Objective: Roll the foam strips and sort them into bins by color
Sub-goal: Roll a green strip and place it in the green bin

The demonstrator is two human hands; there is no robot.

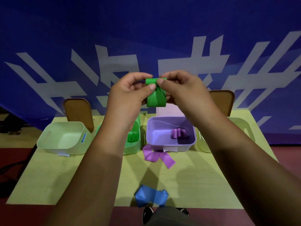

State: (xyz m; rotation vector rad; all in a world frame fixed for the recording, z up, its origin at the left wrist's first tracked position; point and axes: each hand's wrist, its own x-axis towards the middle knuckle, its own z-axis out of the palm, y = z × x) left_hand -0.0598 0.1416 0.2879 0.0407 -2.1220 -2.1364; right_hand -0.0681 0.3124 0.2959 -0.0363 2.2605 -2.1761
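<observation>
yellow table [195, 173], hands, green strip [156, 97] hanging vertical

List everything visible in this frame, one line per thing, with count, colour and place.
green strip: 1, green, held up in both hands
purple strips: 2 or so, purple, flat before purple bin
blue strip: 1, blue, table's near edge
purple bin: 1, holds purple rolls
green bin: 1, holds green rolls
pale bins: 2, far left, far right
table: 1, yellow-green
left hand, right hand: pinching the strip's top
</observation>
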